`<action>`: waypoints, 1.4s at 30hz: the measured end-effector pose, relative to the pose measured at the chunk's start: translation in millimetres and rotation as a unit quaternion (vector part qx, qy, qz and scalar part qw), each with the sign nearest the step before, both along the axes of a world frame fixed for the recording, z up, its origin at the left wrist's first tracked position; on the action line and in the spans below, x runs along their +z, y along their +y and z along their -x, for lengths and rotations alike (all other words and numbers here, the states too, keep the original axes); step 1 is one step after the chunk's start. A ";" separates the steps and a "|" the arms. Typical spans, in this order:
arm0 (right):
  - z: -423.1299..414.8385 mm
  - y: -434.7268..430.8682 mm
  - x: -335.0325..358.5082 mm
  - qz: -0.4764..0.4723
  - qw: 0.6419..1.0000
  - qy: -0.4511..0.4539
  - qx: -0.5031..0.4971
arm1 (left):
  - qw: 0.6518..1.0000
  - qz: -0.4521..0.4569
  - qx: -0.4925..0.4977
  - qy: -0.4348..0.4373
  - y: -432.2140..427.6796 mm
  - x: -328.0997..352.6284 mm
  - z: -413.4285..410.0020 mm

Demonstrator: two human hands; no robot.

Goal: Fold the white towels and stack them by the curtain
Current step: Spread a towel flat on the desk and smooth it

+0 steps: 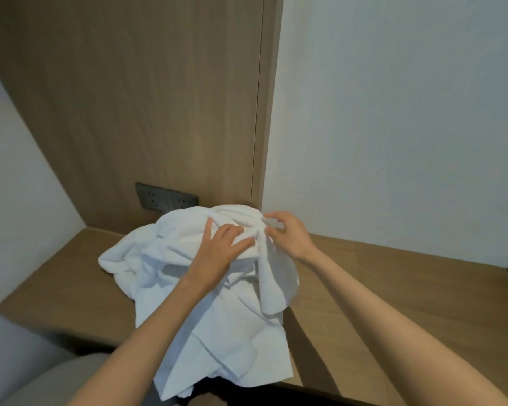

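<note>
- The white towels (206, 288) lie in one crumpled heap on the wooden desk (71, 273). The heap's far side is pushed up against the wood panel (159, 112), and its near edge hangs over the front of the desk.
- The left hand (223, 244) rests on top of the heap towards its far side, fingers spread and fairly straight, pressing the cloth down rather than clutching it.
- The right hand (288, 232) is just to the right of it, with its fingers curled in and pinching a raised fold at the crest of the heap.
- Nothing looks folded yet and no stack shows, so I judge the task to be at its start, with one towel being singled out from the pile.
- The next move likely calls for the right hand to draw its fold up and clear while the left holds the rest down. The layers overlap, though, so more than one towel may lift together.
- The overhanging part could slide off the near edge if the heap is tugged.
- A dark socket plate (166, 197) sits on the panel just left of the heap, with a white wall (393, 112) to the right.
- No curtain is in view, so where the stack should go cannot be told.
</note>
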State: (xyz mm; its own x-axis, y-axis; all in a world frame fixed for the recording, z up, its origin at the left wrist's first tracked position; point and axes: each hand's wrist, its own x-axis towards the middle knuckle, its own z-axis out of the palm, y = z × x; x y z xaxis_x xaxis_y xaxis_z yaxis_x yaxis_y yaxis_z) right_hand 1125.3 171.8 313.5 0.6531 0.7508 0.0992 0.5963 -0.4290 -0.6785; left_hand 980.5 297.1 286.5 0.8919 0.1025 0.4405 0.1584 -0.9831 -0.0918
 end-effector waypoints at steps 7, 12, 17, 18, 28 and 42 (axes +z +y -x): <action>13.8 77.1 4.2 0.101 0.994 -0.014 0.047 | 0.999 0.019 -0.018 -0.023 13.0 -11.4 17.1; 14.4 77.1 10.0 0.117 0.982 -0.138 0.050 | 0.999 -0.010 -0.030 -0.028 14.6 -18.9 23.6; 11.8 64.6 35.4 0.007 0.971 -0.237 0.026 | 0.996 -0.058 -0.036 -0.065 5.2 -7.2 16.6; 12.3 61.4 40.0 -0.014 0.971 -0.238 0.018 | 0.993 -0.069 -0.033 -0.087 1.8 -2.6 14.5; 10.4 31.5 95.3 -0.183 0.960 -0.193 -0.082 | 0.962 -0.162 -0.054 -0.215 -16.1 34.6 12.9; 31.0 -22.2 98.4 -0.256 0.930 -0.195 -0.176 | 0.974 -0.141 -0.001 -0.178 -2.3 23.4 53.6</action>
